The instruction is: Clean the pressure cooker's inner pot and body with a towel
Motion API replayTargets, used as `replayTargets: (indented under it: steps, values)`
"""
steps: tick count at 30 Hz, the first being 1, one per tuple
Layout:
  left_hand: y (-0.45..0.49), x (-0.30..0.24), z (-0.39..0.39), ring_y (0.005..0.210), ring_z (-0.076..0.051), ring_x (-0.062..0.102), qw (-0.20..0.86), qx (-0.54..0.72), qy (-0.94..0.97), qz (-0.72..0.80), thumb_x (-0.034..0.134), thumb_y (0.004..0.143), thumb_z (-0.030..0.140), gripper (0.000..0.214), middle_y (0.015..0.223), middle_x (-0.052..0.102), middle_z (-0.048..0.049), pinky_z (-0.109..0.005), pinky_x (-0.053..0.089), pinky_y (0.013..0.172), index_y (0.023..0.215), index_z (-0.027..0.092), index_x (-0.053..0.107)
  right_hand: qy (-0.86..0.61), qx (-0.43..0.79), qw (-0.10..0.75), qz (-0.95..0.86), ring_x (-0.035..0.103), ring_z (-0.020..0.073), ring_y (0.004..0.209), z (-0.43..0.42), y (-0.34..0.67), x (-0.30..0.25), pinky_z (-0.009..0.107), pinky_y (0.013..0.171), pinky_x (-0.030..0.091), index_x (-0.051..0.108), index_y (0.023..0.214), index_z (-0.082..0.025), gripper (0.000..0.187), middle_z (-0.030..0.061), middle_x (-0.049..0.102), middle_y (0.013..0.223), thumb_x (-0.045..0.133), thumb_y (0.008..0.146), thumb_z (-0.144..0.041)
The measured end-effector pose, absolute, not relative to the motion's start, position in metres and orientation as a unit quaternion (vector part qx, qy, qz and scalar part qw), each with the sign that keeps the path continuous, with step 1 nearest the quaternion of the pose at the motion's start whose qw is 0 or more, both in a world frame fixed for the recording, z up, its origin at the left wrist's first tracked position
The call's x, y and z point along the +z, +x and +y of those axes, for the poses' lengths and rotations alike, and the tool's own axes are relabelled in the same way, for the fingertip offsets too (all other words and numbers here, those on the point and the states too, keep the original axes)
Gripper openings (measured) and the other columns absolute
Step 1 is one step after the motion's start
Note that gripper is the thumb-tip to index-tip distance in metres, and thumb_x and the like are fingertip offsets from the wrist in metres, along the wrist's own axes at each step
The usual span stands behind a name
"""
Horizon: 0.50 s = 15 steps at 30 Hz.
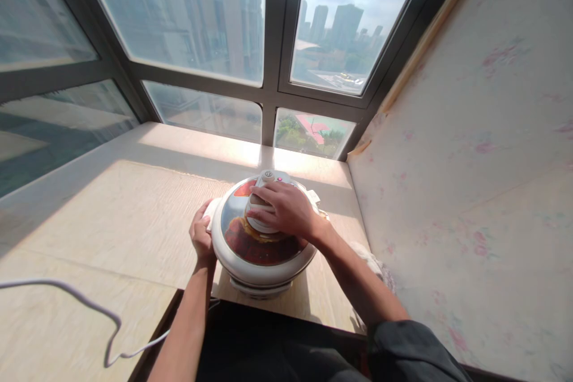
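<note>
A round white electric cooker [255, 271] stands on the pale ledge, right in front of me. Its glossy lid [264, 250] carries a red-brown picture of food. On top is a white raised handle with a small round knob [268, 175] and a pink light or button beside it. My left hand [202, 231] grips the white side handle [211, 213] at the cooker's left. My right hand [286, 206] lies over the raised top handle [259, 224], fingers curled round it; the palm side is hidden. The lid sits on the body.
The pale ledge [102, 221] runs to dark-framed windows [271, 71] on the far side. A white cord [67, 292] trails across its left part and over the front edge. A flowered wall [470, 191] closes the right side. Crumpled whitish cloth [376, 265] lies against that wall.
</note>
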<state>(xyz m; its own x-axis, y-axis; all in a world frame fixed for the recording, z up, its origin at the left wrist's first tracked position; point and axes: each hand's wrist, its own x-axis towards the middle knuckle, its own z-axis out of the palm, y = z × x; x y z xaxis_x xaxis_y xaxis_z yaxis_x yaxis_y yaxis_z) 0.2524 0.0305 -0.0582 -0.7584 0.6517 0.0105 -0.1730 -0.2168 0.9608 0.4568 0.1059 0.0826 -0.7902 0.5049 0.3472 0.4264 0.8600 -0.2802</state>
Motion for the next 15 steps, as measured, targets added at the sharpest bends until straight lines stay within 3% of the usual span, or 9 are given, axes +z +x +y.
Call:
replayTargets:
  steps: [4, 7, 10, 15]
  values:
    - [0.253, -0.058, 0.034, 0.100, -0.030, 0.068, 0.226, 0.742, 0.226, 0.589, 0.051, 0.072, 0.044, 0.051, 0.104, 0.075, -0.0121, -0.036, 0.054, 0.081, 0.105, 0.013, 0.073, -0.154, 0.192, 0.192, -0.950, 0.068, 0.0248, 0.110, 0.130, 0.459, 0.085, 0.036, 0.097, 0.050, 0.071, 0.123, -0.021, 0.041, 0.0089, 0.077, 0.118, 0.075, 0.094, -0.049]
    - [0.253, -0.054, 0.034, 0.096, -0.029, 0.067, 0.203, 0.731, 0.248, 0.602, 0.050, 0.071, 0.044, 0.050, 0.101, 0.075, -0.0121, -0.037, 0.054, 0.079, 0.102, 0.013, 0.074, -0.193, 0.234, 0.208, -0.930, 0.068, 0.0245, 0.118, 0.127, 0.460, 0.083, 0.034, 0.099, 0.049, 0.071, 0.129, -0.026, 0.042, 0.0066, 0.075, 0.130, 0.078, 0.091, -0.042]
    - [0.254, -0.051, 0.033, 0.095, -0.029, 0.067, 0.192, 0.725, 0.256, 0.610, 0.049, 0.071, 0.044, 0.050, 0.099, 0.075, -0.0121, -0.037, 0.054, 0.079, 0.101, 0.013, 0.074, -0.245, 0.262, 0.232, -0.904, 0.071, 0.0227, 0.117, 0.117, 0.461, 0.082, 0.030, 0.096, 0.050, 0.073, 0.128, -0.031, 0.038, 0.0020, 0.077, 0.128, 0.077, 0.091, -0.039]
    - [0.257, -0.052, 0.031, 0.099, -0.030, 0.069, 0.188, 0.729, 0.252, 0.609, 0.051, 0.074, 0.042, 0.049, 0.104, 0.076, -0.0147, -0.037, 0.056, 0.080, 0.104, 0.012, 0.075, -0.283, 0.244, 0.251, -0.893, 0.072, 0.0236, 0.113, 0.110, 0.459, 0.081, 0.030, 0.095, 0.050, 0.076, 0.126, -0.028, 0.041, 0.0022, 0.079, 0.124, 0.081, 0.088, -0.041]
